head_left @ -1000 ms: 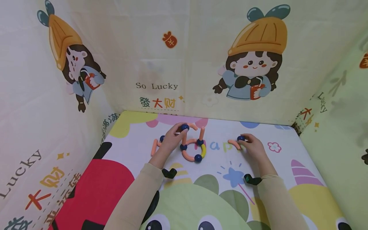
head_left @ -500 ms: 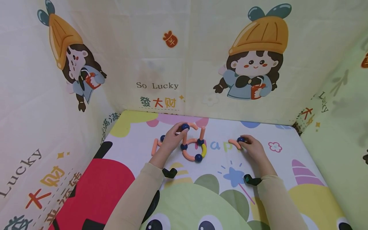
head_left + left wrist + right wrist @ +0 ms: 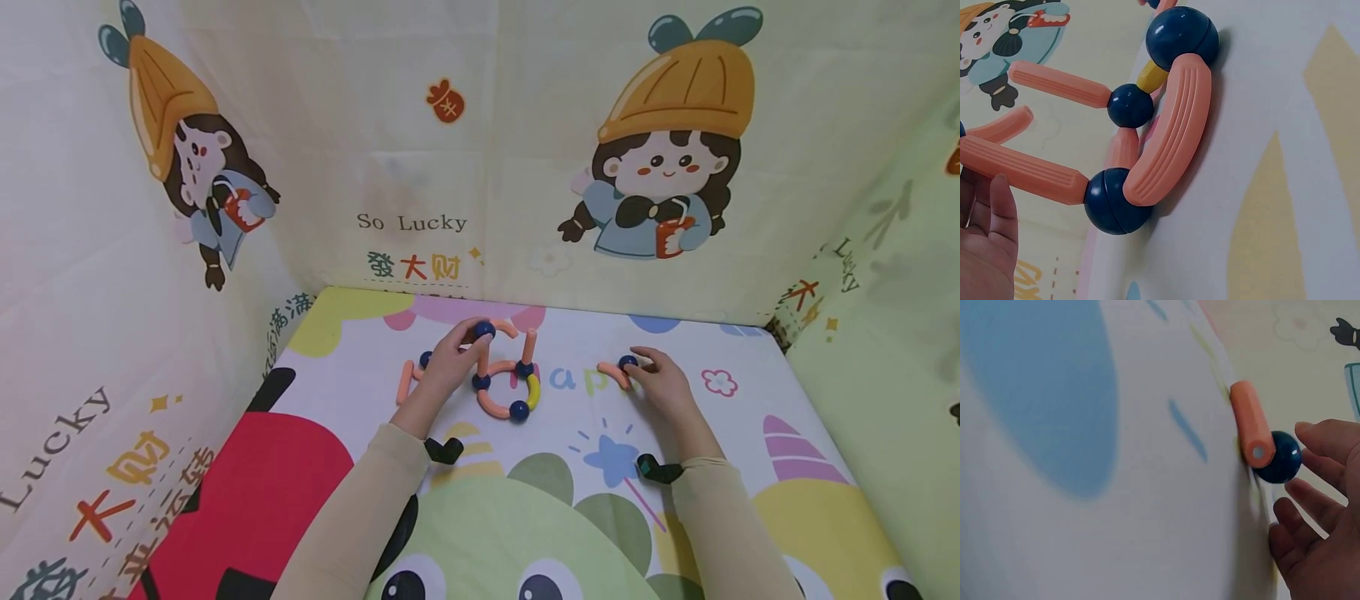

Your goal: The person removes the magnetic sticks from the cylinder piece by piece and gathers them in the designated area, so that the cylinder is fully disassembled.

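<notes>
My left hand (image 3: pixel 447 367) holds a dark blue ball (image 3: pixel 484 330) between its fingertips at the top of an upright orange stick (image 3: pixel 1032 174). That stick rises from a ring of curved orange sticks (image 3: pixel 491 407), a yellow curved stick (image 3: pixel 534 392) and blue balls (image 3: pixel 1118 201). A second straight stick (image 3: pixel 529 346) stands up from the ring's far ball. From the held ball a curved stick (image 3: pixel 505 327) reaches out to the right. My right hand (image 3: pixel 663 385) has its fingers spread around another blue ball (image 3: pixel 1283 457), joined to a curved orange stick (image 3: pixel 1251 422) lying on the table.
Left of the ring, partly behind my left hand, lie a straight orange stick (image 3: pixel 405 383) and a blue ball (image 3: pixel 425 359). The table (image 3: pixel 555 433) has a printed cover. Patterned cloth walls (image 3: pixel 525 167) enclose its back and sides.
My right fingers have spread away from the blue ball, which stays on the table with its curved stick. The left hand and the ring have hardly moved.
</notes>
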`<state>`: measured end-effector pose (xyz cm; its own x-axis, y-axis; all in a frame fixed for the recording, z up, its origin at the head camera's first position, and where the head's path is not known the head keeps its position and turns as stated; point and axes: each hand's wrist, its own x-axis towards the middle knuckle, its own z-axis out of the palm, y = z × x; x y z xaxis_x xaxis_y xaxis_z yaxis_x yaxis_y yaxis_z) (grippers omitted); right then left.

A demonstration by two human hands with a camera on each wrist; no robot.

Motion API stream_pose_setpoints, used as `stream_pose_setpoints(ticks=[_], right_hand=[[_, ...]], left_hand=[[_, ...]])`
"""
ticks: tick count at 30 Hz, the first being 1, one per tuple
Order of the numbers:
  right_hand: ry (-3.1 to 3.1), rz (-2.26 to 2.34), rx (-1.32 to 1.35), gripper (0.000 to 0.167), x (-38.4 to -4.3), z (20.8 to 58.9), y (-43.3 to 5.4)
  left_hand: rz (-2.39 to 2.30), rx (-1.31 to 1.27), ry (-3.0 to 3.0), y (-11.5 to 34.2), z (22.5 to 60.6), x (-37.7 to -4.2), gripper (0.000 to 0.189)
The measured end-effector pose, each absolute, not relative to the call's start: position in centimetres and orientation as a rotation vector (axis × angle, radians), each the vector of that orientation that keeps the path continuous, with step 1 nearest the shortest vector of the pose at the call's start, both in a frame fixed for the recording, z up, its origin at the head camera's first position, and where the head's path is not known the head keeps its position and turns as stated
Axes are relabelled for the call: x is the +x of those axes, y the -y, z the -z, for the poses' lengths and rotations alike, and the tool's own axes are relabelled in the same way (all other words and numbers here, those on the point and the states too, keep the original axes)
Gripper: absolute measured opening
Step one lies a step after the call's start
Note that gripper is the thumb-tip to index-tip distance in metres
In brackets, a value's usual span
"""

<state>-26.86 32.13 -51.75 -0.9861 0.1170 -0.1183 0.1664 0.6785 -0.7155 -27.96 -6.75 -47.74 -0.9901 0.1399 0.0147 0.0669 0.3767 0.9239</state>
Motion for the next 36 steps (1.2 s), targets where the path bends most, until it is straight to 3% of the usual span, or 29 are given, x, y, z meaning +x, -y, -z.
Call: stream_pose_setpoints(ticks=[16, 22, 36], right_hand=[[-2.924, 1.343, 0.016, 0.046, -26.8, 48.1, -26.5], [-2.713, 1.491, -0.096, 0.048, -27.1, 48.0, -23.3], [-2.310, 1.705, -0.082, 0.053, -28.6, 49.5, -17.6]], left_hand=[[-1.768, 0.189, -2.489, 6.8, 47.8, -27.8, 0.045], [-1.765, 0.203, -2.506, 6.6, 48.0, -27.9, 0.047], [-1.773, 0.214, -2.464, 6.9, 48.1, -27.7, 0.052]])
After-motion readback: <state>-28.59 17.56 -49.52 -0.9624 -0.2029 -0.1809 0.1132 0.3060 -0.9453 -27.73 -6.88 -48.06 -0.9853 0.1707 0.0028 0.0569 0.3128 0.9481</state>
